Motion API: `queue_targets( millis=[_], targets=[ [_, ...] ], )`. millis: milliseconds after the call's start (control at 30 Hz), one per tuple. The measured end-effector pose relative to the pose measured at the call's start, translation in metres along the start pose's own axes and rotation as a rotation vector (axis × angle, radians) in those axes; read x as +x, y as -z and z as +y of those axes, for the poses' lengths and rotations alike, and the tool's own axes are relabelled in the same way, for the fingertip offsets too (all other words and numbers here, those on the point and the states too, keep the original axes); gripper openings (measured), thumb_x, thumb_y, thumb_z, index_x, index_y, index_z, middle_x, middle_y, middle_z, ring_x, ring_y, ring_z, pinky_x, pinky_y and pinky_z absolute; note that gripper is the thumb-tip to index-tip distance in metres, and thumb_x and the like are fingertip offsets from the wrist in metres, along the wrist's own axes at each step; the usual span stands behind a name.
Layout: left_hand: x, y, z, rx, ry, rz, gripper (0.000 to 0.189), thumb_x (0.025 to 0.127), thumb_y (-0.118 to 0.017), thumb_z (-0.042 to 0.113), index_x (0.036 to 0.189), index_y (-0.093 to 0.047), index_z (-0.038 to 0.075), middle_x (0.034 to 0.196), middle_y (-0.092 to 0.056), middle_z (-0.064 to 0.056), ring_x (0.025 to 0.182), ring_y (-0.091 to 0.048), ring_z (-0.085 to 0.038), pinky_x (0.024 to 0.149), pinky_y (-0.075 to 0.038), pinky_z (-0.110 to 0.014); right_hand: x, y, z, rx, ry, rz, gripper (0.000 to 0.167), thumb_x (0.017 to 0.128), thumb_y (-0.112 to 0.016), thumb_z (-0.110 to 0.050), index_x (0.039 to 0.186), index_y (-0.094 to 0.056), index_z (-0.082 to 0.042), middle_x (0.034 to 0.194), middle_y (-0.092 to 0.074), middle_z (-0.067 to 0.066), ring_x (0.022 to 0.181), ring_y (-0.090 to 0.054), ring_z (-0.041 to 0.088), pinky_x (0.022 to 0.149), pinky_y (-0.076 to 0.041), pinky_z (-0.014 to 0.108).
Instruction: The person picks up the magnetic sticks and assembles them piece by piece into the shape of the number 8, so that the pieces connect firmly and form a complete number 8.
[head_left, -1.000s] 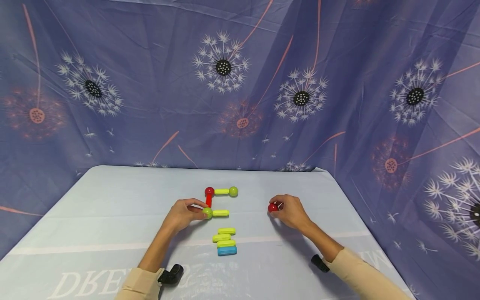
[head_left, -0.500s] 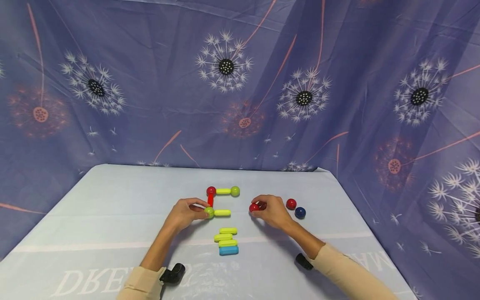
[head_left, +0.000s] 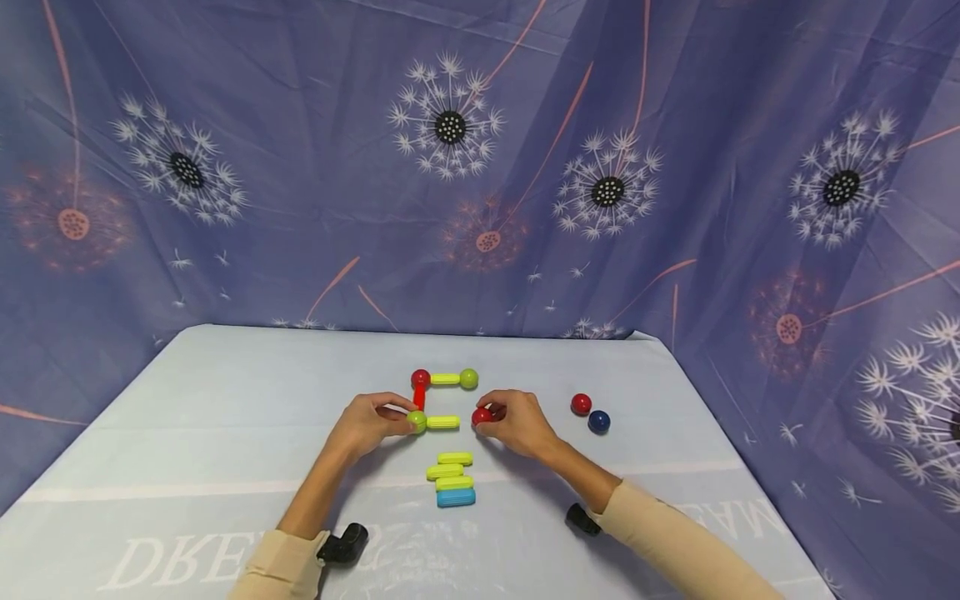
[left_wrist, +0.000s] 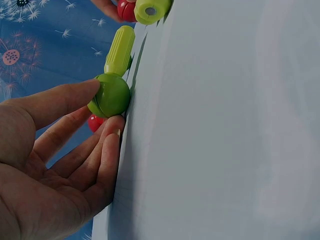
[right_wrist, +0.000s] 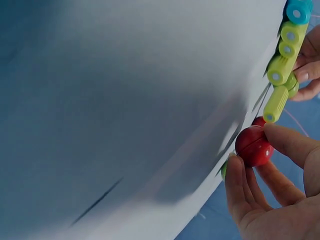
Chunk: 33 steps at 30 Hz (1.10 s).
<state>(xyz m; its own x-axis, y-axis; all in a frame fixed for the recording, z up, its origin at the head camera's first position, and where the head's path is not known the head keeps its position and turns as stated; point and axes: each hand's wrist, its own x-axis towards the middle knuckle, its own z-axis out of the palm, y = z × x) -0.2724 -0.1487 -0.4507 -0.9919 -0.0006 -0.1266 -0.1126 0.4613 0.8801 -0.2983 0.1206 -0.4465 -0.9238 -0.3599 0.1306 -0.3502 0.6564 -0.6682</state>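
With thumb and fingers, my left hand [head_left: 367,427] pinches a green ball [left_wrist: 114,95] at the near-left corner of a magnetic ball-and-rod shape on the table. From that ball a yellow-green rod [head_left: 443,422] points right, its far end free. A red rod [head_left: 419,397] runs back to a red ball [head_left: 421,379], where another yellow-green rod [head_left: 445,379] leads to a second green ball [head_left: 468,378]. My right hand [head_left: 517,425] pinches a loose red ball [right_wrist: 253,146] between thumb and fingers. In the head view a small gap separates it from the near rod's free end.
Nearer on the white-covered table [head_left: 225,417] lie several yellow-green rods [head_left: 454,458] in a stack-like row, with a blue rod [head_left: 456,497] in front. Another red ball [head_left: 581,404] and a dark blue ball [head_left: 599,422] sit at the right. A patterned curtain [head_left: 337,192] hangs behind.
My right hand has moved left with its red ball, closer to the near rod's free end. The red and dark blue balls it hid now show. My left hand stays on the green ball.
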Motion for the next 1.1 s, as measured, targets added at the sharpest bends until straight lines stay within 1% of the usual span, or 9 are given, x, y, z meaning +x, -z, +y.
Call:
queue_targets(
  millis=[200,467,667,867,1100],
  targets=[
    [0.0,0.0,0.001,0.004,-0.005,0.004,0.026,0.08,-0.086,0.018,0.105,-0.079,0.016,0.094,-0.077,-0.002,0.096,-0.066,-0.02,0.078,-0.046,-0.032,0.003,-0.006,-0.002,-0.002,-0.01,-0.016,0.025,0.083,-0.083,-0.014,0.107,-0.076,-0.013,0.093,-0.072,0.003,0.081,-0.064,0.013,0.064,-0.053,0.024],
    [0.0,0.0,0.002,0.014,-0.009,0.005,0.027,0.079,-0.087,0.018,0.105,-0.079,0.015,0.094,-0.077,-0.003,0.096,-0.066,-0.021,0.079,-0.046,-0.033,0.003,-0.009,-0.008,-0.006,0.015,-0.024,0.026,0.083,-0.082,-0.014,0.108,-0.076,-0.011,0.094,-0.072,0.004,0.083,-0.064,0.014,0.065,-0.054,0.024],
    [-0.001,0.0,0.0,0.006,-0.001,-0.001,0.027,0.079,-0.087,0.019,0.104,-0.079,0.016,0.093,-0.077,-0.003,0.094,-0.066,-0.02,0.077,-0.045,-0.032,0.003,-0.013,-0.011,-0.022,0.024,-0.032,0.027,0.083,-0.083,-0.015,0.109,-0.076,-0.011,0.095,-0.074,0.003,0.084,-0.065,0.013,0.071,-0.054,0.025],
    [-0.002,-0.001,-0.001,-0.01,-0.011,-0.004,0.027,0.079,-0.087,0.018,0.105,-0.079,0.015,0.094,-0.077,-0.003,0.094,-0.067,-0.019,0.081,-0.045,-0.034,0.002,-0.013,-0.013,-0.026,0.007,-0.033,0.028,0.084,-0.083,-0.015,0.11,-0.076,-0.01,0.096,-0.073,0.002,0.085,-0.064,0.012,0.071,-0.054,0.025],
    [-0.002,-0.001,0.0,-0.005,-0.016,0.002,0.027,0.079,-0.087,0.017,0.104,-0.079,0.015,0.093,-0.078,-0.003,0.094,-0.067,-0.019,0.08,-0.046,-0.034,0.002,-0.013,-0.014,-0.028,0.016,-0.024,0.027,0.083,-0.083,-0.015,0.109,-0.076,-0.01,0.094,-0.073,0.002,0.084,-0.064,0.012,0.074,-0.053,0.026]
  ],
)
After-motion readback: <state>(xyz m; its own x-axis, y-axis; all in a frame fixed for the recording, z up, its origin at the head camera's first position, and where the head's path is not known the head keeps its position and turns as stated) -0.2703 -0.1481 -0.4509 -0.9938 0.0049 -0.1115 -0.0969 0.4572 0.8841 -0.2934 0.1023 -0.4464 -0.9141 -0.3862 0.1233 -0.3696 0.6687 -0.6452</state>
